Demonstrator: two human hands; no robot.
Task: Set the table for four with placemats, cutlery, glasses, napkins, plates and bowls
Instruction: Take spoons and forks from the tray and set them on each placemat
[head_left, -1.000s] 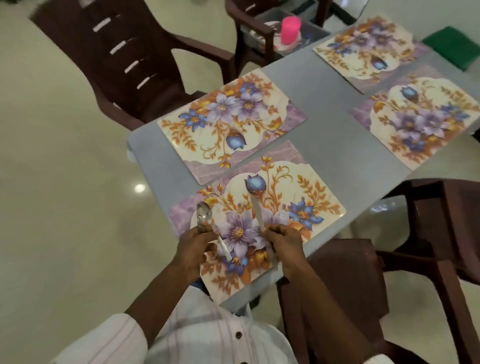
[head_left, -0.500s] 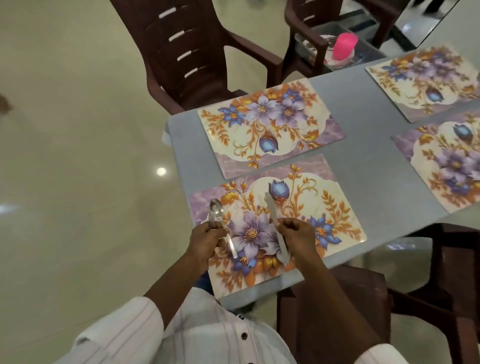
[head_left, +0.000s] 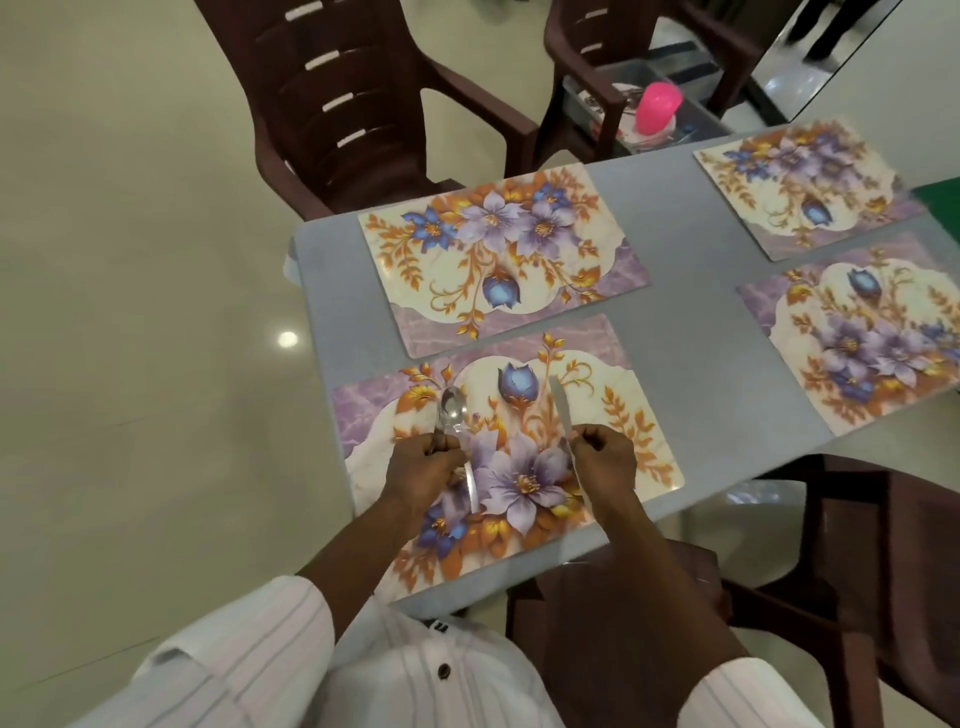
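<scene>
Several floral placemats lie on the grey table (head_left: 691, 353). The nearest placemat (head_left: 613, 415) is right in front of me. My left hand (head_left: 423, 467) is closed on a steel spoon (head_left: 451, 408), bowl pointing away, over the mat's left part. My right hand (head_left: 605, 457) grips a table knife (head_left: 560, 402), blade pointing away, over the mat's right part. Both utensils sit low over the mat; whether they touch it I cannot tell. A second placemat (head_left: 498, 254) lies just beyond, and two others, one (head_left: 805, 182) far right and one (head_left: 857, 332) right, are across the table.
Dark brown plastic chairs stand around: one (head_left: 358, 104) beyond the far mat, one (head_left: 779, 597) at my right. Another chair at the back carries a tray (head_left: 696, 124) with a pink cup (head_left: 657, 106) and other items. A green object (head_left: 940, 202) shows at the right edge.
My two hands have moved apart, the spoon going left and the knife right on the near placemat. My head has shifted, so the table sits further right in view.
</scene>
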